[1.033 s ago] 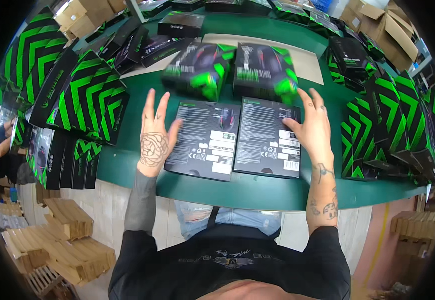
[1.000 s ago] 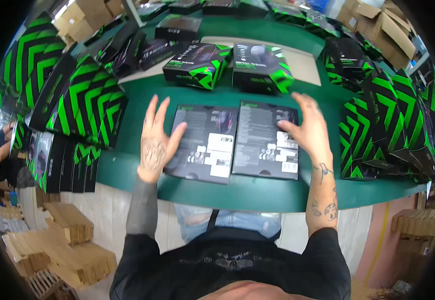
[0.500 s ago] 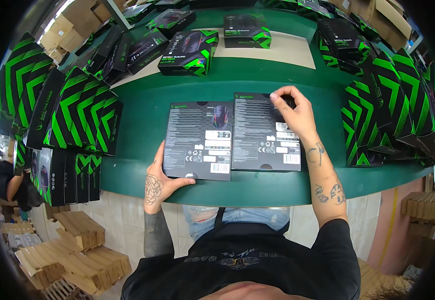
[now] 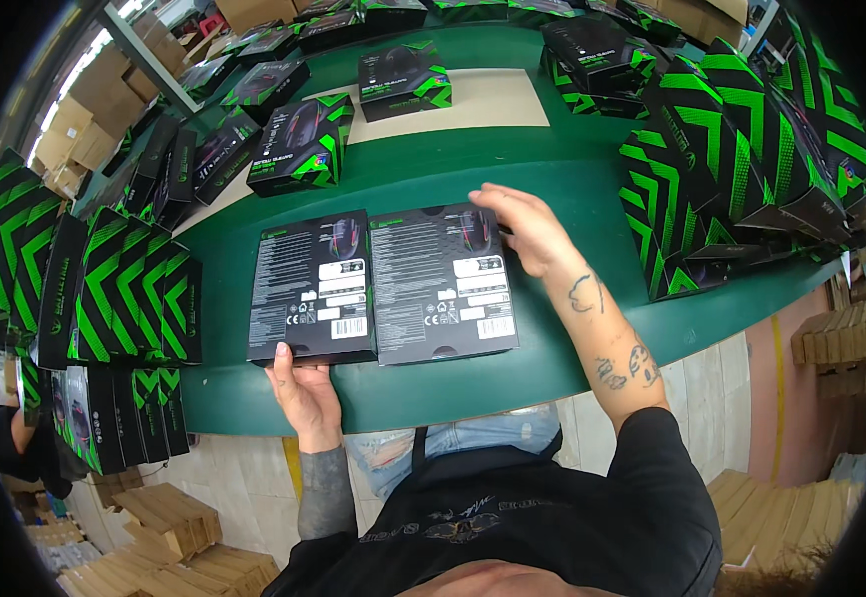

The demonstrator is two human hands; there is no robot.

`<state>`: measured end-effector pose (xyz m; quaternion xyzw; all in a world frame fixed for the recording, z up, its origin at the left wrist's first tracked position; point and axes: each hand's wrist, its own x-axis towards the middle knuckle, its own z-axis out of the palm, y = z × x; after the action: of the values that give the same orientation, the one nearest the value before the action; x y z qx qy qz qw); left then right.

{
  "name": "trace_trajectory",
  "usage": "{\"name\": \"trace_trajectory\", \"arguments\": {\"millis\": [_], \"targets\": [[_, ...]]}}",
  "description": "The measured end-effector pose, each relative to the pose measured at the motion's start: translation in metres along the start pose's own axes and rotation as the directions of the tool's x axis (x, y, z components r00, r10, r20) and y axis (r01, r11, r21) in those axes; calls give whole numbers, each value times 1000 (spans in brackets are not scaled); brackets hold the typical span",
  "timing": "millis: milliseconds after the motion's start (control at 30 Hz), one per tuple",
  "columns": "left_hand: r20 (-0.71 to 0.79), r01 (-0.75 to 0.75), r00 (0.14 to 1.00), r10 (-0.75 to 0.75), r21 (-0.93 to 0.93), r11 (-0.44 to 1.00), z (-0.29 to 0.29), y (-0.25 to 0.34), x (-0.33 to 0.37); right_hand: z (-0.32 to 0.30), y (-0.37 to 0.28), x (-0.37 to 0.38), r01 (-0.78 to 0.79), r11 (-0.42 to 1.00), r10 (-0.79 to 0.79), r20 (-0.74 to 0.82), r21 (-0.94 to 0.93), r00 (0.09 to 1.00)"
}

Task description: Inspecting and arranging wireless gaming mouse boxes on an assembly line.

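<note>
Two dark mouse boxes lie side by side on the green table [image 4: 542, 348], printed backs up. My left hand [image 4: 306, 400] grips the near edge of the left box [image 4: 289, 289], thumb on its top face, the other fingers mostly hidden beneath. The near side of that box shows as a thin black strip. Alongside it, almost touching, rests the right box [image 4: 415, 313], which has a barcode label and a small mouse picture. My right hand [image 4: 531, 231] is open at its far right corner, fingers stretched out together and holding nothing. Whether it touches the box I cannot tell.
Black-and-green boxes stand stacked on the left [image 4: 129, 289] and on the right [image 4: 722, 149]. More mouse boxes [image 4: 304, 139] lie farther back around a cream sheet [image 4: 493, 99]. Flat brown cardboard [image 4: 169, 517] is piled on the floor at lower left.
The view has shifted, so the scene sits farther left. My left hand has gone from the left box's side to its near edge. My right hand has straightened its fingers beside the right box.
</note>
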<state>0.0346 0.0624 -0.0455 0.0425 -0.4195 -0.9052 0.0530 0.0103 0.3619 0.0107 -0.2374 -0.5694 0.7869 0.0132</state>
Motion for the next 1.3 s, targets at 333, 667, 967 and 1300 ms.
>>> {"name": "trace_trajectory", "arguments": {"millis": [333,667,967,1300], "targets": [[-128,17,991,-34,-127,992,18,-8,-4,-6,17,11,18,1000,-17,254,-2,967],[174,-559,814,554,489,669,6,27,-14,-18,-24,-31,538,742,-507,190,-400,841],[814,-832,553,-179,530,-162,35,62,-4,-24,-35,-43,748,156,-651,502,-645,569],[598,-631,770,-224,658,-412,23,43,-7,-33,-11,-5,306,365,-277,211,-879,937]]}}
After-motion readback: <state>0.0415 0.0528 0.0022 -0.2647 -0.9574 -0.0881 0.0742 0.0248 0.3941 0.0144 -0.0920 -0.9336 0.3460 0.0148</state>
